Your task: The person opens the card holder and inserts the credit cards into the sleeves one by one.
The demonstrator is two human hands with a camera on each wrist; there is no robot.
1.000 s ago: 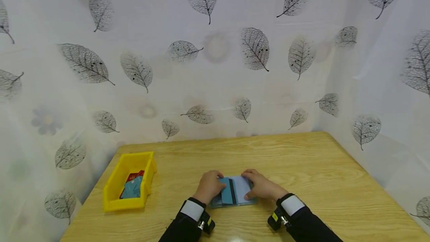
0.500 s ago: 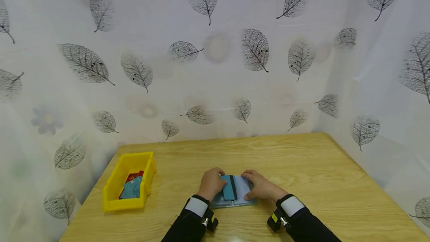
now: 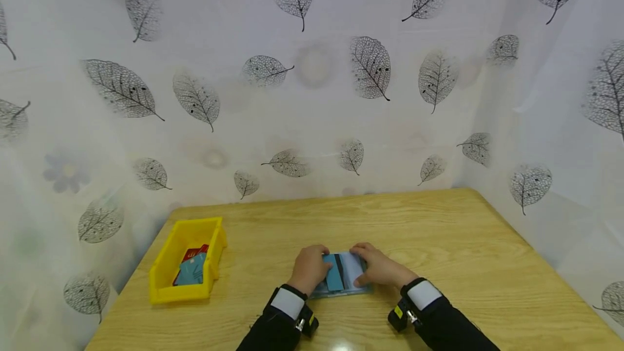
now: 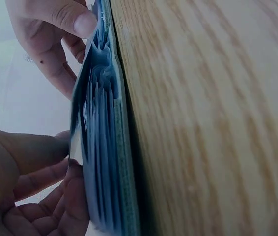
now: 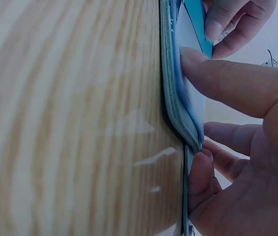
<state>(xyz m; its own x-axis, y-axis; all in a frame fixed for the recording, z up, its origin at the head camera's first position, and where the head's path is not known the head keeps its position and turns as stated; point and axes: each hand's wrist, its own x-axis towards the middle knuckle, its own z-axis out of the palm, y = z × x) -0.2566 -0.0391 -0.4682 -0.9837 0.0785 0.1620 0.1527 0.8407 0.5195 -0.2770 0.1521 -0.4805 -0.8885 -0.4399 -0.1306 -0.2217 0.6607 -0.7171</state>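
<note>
A card holder (image 3: 352, 271) with clear plastic sleeves lies spread on the table in front of me. My left hand (image 3: 310, 270) pinches a blue card (image 3: 335, 275) with a black stripe between thumb and fingers, over the holder's left part. The right hand (image 3: 381, 267) grips the holder's right side, its thumb (image 5: 222, 81) pressing on the pale sleeve. In the left wrist view, several layered sleeves (image 4: 102, 147) show edge-on. The blue card (image 5: 195, 19) shows near the left fingers in the right wrist view. Whether its edge is inside a sleeve, I cannot tell.
A yellow bin (image 3: 158, 286) stands at the left of the wooden table (image 3: 414, 232), with blue and red cards (image 3: 191, 270) inside. Behind the table hangs a white curtain (image 3: 322, 118) printed with leaves.
My left hand and the blue card have moved slightly right across the holder, and the card's tilt has shifted. The right hand stays almost in place.
</note>
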